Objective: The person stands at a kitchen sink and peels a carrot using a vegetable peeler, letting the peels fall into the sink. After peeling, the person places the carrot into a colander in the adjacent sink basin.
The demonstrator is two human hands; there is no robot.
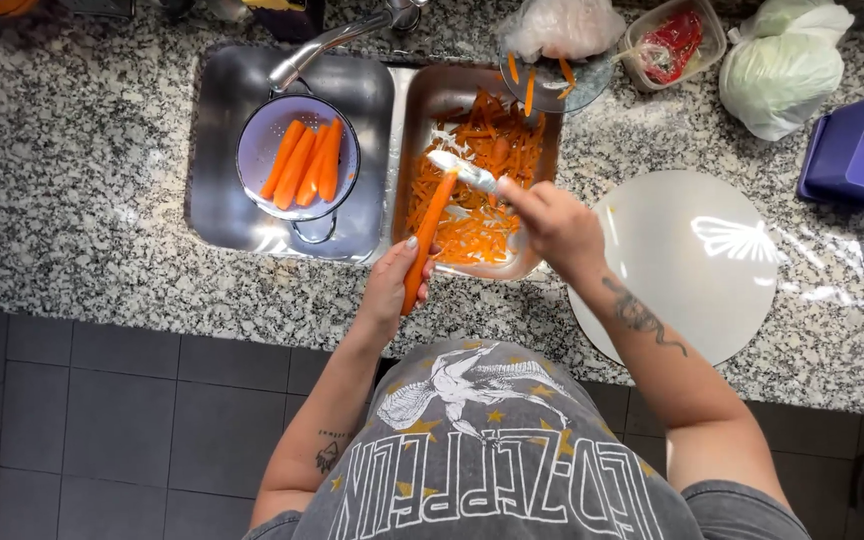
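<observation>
Head view: left hand [387,290] grips a carrot [430,240] over the sink [542,150]; right hand [557,222] is closed around what looks like a peeler [464,170] touching its tip.

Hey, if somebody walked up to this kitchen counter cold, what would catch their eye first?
Most likely the orange: the left hand holds a carrot over the right sink basin, which is heaped with peelings, while the right hand sets a peeler to its tip. Next, the colander of peeled carrots in the left basin, and the round white board on the counter to the right.
</observation>
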